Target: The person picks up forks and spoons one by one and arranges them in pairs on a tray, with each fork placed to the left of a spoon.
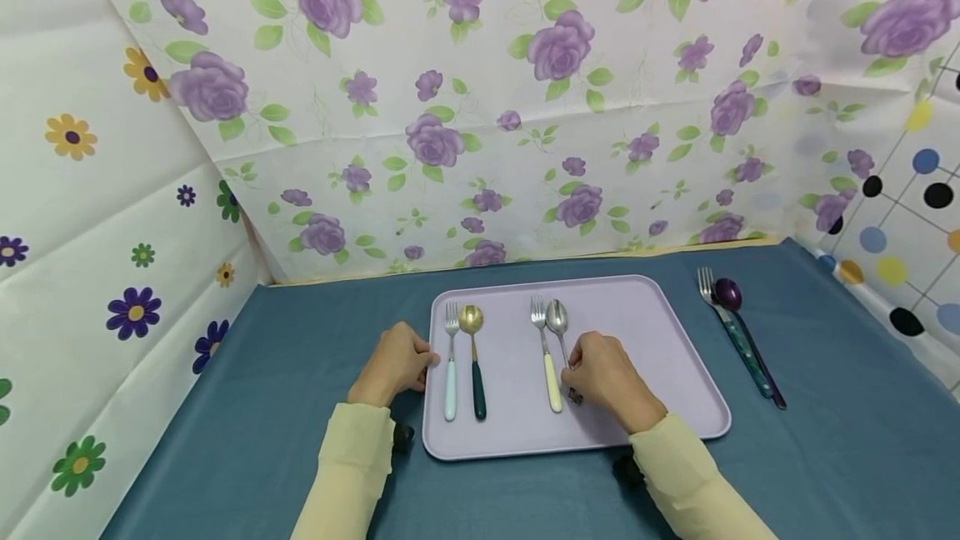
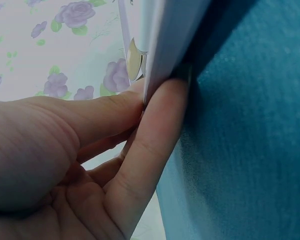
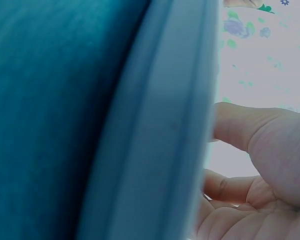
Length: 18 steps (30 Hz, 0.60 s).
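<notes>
A pale lilac tray (image 1: 510, 340) lies on the blue cloth. At its left rim, my left hand (image 1: 393, 363) pinches the edge; the left wrist view shows the thumb above and a finger under the rim (image 2: 172, 45). My right hand (image 1: 606, 377) reaches over the tray, its fingertips curled on the handle of a silver spoon (image 1: 557, 319). Part of that handle is hidden by the fingers. Left of this spoon lies a fork with a yellow handle (image 1: 552, 382). Nearer my left hand are a light-blue-handled fork (image 1: 451, 390) and a gold spoon with a dark green handle (image 1: 477, 390).
Off the tray to the right, a fork with a green patterned handle (image 1: 742, 352) and a dark purple spoon (image 1: 727, 293) lie side by side on the cloth (image 1: 315, 340). A flowered sheet (image 1: 435, 140) rises behind, with patterned sheets at both sides.
</notes>
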Each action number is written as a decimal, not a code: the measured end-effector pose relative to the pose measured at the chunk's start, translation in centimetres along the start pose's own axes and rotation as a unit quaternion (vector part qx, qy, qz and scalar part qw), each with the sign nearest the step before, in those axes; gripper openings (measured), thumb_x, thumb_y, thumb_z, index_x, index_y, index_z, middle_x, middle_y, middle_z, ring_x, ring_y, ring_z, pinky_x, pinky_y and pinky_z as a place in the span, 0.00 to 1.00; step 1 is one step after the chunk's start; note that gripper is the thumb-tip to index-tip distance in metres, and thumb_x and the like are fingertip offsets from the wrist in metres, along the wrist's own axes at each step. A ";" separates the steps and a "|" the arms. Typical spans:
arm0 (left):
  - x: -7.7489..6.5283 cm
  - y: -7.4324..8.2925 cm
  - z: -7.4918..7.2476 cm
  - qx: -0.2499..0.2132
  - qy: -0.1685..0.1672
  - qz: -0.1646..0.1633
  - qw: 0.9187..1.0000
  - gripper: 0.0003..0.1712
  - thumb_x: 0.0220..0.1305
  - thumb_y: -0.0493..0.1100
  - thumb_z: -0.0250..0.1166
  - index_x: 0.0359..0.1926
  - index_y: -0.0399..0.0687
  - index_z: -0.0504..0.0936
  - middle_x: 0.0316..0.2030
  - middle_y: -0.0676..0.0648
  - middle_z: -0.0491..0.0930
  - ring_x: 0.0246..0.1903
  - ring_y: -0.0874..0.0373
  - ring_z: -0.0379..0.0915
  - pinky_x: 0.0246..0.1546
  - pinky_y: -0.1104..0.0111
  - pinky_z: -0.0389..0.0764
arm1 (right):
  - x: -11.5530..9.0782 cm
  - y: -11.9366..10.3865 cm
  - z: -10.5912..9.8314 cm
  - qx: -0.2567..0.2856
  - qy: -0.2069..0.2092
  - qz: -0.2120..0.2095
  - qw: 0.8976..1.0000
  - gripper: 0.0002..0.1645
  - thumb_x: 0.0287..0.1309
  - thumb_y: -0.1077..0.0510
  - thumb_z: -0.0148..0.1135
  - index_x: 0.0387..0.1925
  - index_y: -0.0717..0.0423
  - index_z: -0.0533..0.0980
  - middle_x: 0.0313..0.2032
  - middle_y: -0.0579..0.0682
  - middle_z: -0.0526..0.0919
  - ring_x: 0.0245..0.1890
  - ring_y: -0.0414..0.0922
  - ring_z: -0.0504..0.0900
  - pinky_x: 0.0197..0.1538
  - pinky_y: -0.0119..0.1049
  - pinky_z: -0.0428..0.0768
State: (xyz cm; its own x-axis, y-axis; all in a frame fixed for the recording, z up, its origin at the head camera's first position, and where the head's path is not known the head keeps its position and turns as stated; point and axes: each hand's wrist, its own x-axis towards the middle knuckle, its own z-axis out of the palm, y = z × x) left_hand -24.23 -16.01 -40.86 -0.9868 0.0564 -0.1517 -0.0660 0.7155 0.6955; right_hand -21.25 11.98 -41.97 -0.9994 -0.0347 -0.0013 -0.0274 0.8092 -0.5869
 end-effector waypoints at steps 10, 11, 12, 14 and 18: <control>-0.1 0.1 -0.1 -0.003 0.000 -0.002 1.000 0.08 0.62 0.33 0.64 0.39 0.31 0.86 0.28 0.41 0.84 0.20 0.58 0.79 0.23 0.65 0.85 | 0.0 0.0 -0.4 -0.010 -0.003 -0.007 1.000 0.07 0.46 0.62 0.66 0.21 0.58 0.75 0.18 0.49 0.76 0.19 0.42 0.72 0.20 0.33 0.71; -0.1 0.1 -0.1 -0.003 0.000 -0.002 1.000 0.08 0.62 0.33 0.64 0.39 0.31 0.86 0.28 0.41 0.84 0.20 0.58 0.79 0.23 0.65 0.85 | 0.1 0.1 -0.5 -0.010 -0.004 -0.008 1.000 0.07 0.46 0.61 0.66 0.20 0.57 0.75 0.18 0.49 0.76 0.19 0.42 0.72 0.20 0.33 0.71; -0.1 0.0 -0.1 -0.003 0.000 -0.003 1.000 0.08 0.62 0.33 0.64 0.39 0.31 0.86 0.28 0.41 0.84 0.20 0.58 0.79 0.23 0.65 0.85 | 0.1 0.2 -0.6 -0.010 -0.005 -0.008 1.000 0.08 0.47 0.61 0.66 0.20 0.57 0.75 0.18 0.48 0.76 0.18 0.42 0.72 0.20 0.33 0.71; -0.1 0.0 0.0 -0.002 0.002 -0.005 1.000 0.08 0.62 0.33 0.64 0.39 0.32 0.86 0.28 0.41 0.84 0.20 0.58 0.79 0.23 0.65 0.85 | 0.1 0.3 -0.8 -0.009 -0.003 -0.011 1.000 0.09 0.48 0.60 0.67 0.19 0.57 0.75 0.17 0.48 0.75 0.18 0.41 0.71 0.20 0.33 0.71; 0.0 0.0 0.0 0.001 0.002 -0.008 1.000 0.08 0.62 0.33 0.64 0.38 0.32 0.86 0.28 0.42 0.83 0.20 0.58 0.79 0.23 0.66 0.85 | 0.1 0.7 -1.3 -0.007 0.001 -0.016 1.000 0.11 0.49 0.58 0.68 0.18 0.56 0.75 0.17 0.48 0.75 0.17 0.41 0.71 0.20 0.33 0.70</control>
State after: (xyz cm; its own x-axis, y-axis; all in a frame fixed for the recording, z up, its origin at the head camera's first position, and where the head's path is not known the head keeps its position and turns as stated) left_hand -24.18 -16.04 -40.85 -0.9862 0.0432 -0.1596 -0.0806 0.7171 0.6923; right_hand -21.36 13.30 -41.27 -0.9980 -0.0597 0.0182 -0.0593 0.8158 -0.5752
